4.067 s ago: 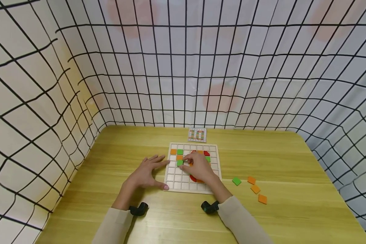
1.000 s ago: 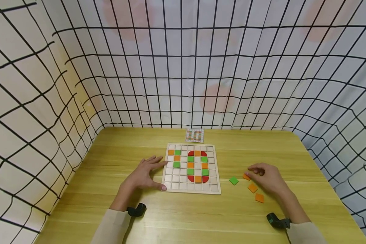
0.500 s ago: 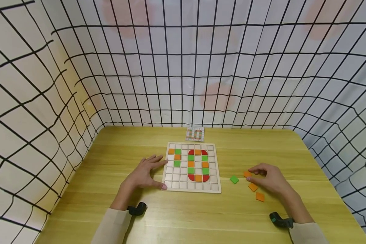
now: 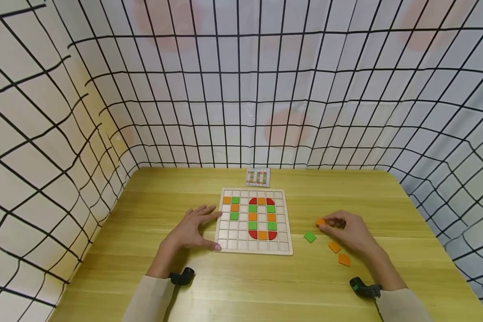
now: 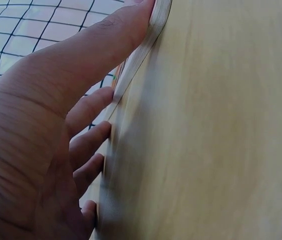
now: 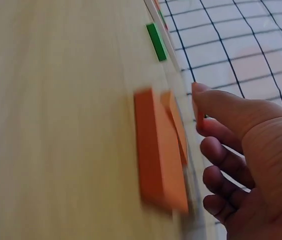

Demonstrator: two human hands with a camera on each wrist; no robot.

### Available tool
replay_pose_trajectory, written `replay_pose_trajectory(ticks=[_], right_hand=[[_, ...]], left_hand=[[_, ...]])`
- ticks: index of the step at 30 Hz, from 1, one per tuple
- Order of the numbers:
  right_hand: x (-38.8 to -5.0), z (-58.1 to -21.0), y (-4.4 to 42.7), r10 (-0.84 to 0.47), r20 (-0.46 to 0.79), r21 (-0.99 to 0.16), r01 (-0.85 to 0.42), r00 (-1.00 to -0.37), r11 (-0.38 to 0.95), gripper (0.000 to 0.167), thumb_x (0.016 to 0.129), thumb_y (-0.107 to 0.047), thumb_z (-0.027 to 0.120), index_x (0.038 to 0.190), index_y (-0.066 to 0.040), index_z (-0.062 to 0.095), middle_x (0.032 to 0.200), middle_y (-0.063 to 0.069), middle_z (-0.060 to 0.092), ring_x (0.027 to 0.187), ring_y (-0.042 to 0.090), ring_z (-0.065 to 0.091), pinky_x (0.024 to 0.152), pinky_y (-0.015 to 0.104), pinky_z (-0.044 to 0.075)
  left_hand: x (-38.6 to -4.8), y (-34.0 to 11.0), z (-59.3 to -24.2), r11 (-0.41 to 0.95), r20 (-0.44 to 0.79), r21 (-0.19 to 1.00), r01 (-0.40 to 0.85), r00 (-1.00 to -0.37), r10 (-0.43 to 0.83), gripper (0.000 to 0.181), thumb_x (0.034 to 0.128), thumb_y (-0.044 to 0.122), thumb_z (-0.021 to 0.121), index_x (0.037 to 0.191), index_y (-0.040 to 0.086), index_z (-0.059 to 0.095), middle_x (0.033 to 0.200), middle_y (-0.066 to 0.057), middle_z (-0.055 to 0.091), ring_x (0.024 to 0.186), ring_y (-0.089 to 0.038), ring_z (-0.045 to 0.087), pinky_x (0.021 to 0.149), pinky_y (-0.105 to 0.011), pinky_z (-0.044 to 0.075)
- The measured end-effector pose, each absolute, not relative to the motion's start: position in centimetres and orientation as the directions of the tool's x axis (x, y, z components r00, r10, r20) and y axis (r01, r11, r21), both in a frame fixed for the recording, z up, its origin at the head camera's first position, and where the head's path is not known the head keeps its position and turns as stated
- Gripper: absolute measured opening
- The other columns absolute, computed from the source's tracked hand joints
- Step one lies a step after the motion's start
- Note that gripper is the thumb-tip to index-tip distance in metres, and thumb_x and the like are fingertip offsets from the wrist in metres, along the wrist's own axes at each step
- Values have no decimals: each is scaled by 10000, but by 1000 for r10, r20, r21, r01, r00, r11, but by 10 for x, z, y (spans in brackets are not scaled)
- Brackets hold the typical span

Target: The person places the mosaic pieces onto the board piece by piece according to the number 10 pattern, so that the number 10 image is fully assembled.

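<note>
My right hand [image 4: 350, 230] pinches an orange square tile [image 4: 320, 222] between thumb and forefinger, lifted off the table in the right wrist view. Close by lie a green tile [image 4: 310, 237] and two orange tiles, one nearer [image 4: 344, 260] and one farther [image 4: 334, 247]. My left hand [image 4: 193, 228] is spread along the left edge of a white gridded board [image 4: 231, 237], thumb at its front left corner and fingertips at its side. Green and orange tiles fill some cells at the upper left. A ring of red, orange and green pieces sits on the board's right half.
Behind the board lies a small pattern card [image 4: 258, 177] printed with a coloured grid. Black-lined white sheeting [image 4: 249, 112] encloses the wooden table [image 4: 177, 183] at the back and sides.
My right hand left the board after the green tile there, reached to the loose tiles and picked up the farthest orange one, drawing it slightly left. My left hand stays at the board.
</note>
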State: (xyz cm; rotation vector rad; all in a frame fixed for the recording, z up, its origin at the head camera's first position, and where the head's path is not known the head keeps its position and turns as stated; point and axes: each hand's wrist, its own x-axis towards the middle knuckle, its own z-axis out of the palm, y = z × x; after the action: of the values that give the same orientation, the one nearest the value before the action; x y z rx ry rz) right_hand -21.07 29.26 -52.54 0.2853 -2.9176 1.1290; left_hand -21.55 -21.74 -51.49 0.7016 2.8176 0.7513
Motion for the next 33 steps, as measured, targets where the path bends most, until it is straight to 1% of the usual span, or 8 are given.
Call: replay_pose_trajectory(ticks=[2, 5, 10, 12, 16, 23, 30, 33], right_hand=[[-214, -523, 285, -180, 77, -681, -184, -981, 709, 370, 913, -485, 764, 1130, -186, 759, 969, -12, 672, 825, 169, 544, 669, 257, 487], [-218, -521, 274, -192, 74, -700, -188, -979, 689, 379, 908, -470, 775, 1144, -173, 760, 980, 3, 680, 830, 183, 530, 683, 276, 476], [-224, -517, 258, -198, 65, -686, -188, -978, 703, 448, 907, -497, 767, 1203, -162, 736, 1097, 31, 717, 957, 199, 604, 821, 366, 520], [-227, -515, 251, -206, 73, -672, -201, -976, 712, 452, 907, -497, 766, 1207, -161, 736, 1123, 37, 725, 984, 205, 617, 852, 393, 522], [-232, -512, 234, -234, 91, -665, -234, -968, 710, 410, 908, -448, 784, 1184, -146, 752, 1091, 25, 714, 946, 202, 580, 838, 381, 499], [-239, -513, 192, -300, 124, -691, -299, -946, 658, 293, 898, -310, 819, 1124, -129, 771, 930, -18, 644, 889, 185, 542, 788, 320, 466], [-239, -516, 149, -364, 127, -719, -338, -923, 607, 252, 901, -305, 815, 1074, -127, 773, 875, -20, 610, 815, 157, 525, 683, 258, 447], [-238, -516, 133, -378, 142, -729, -355, -915, 586, 238, 896, -311, 821, 1052, -137, 773, 841, -30, 600, 789, 152, 529, 682, 255, 459]], left_hand=[[-215, -217, -515, 766, -18, 504, 400, -881, 472, 1047, 659, 679, 872, 1550, 285, 487, 1689, -71, 320, 1586, -392, 199, 1240, -717, 95], [-215, -217, -514, 767, -19, 502, 399, -882, 471, 1047, 658, 680, 873, 1549, 287, 489, 1688, -73, 322, 1585, -393, 202, 1241, -715, 96], [-215, -215, -513, 768, -20, 501, 399, -882, 471, 1052, 656, 685, 871, 1551, 291, 485, 1690, -70, 318, 1586, -392, 201, 1243, -711, 94], [-216, -215, -513, 768, -18, 500, 400, -882, 471, 1053, 655, 690, 868, 1551, 292, 484, 1690, -67, 319, 1586, -391, 200, 1244, -710, 92], [-217, -215, -514, 768, -16, 500, 400, -882, 470, 1051, 655, 689, 869, 1551, 299, 483, 1690, -64, 319, 1587, -390, 197, 1244, -710, 90], [-217, -217, -512, 775, -22, 496, 392, -886, 462, 1045, 654, 685, 873, 1547, 301, 489, 1685, -63, 331, 1582, -398, 208, 1243, -711, 104], [-216, -217, -513, 775, -35, 495, 393, -882, 469, 1050, 658, 685, 871, 1551, 289, 485, 1688, -65, 322, 1584, -398, 200, 1242, -713, 93], [-216, -217, -513, 781, -44, 490, 387, -884, 466, 1052, 658, 690, 869, 1553, 296, 480, 1690, -55, 317, 1587, -390, 195, 1245, -708, 91]])
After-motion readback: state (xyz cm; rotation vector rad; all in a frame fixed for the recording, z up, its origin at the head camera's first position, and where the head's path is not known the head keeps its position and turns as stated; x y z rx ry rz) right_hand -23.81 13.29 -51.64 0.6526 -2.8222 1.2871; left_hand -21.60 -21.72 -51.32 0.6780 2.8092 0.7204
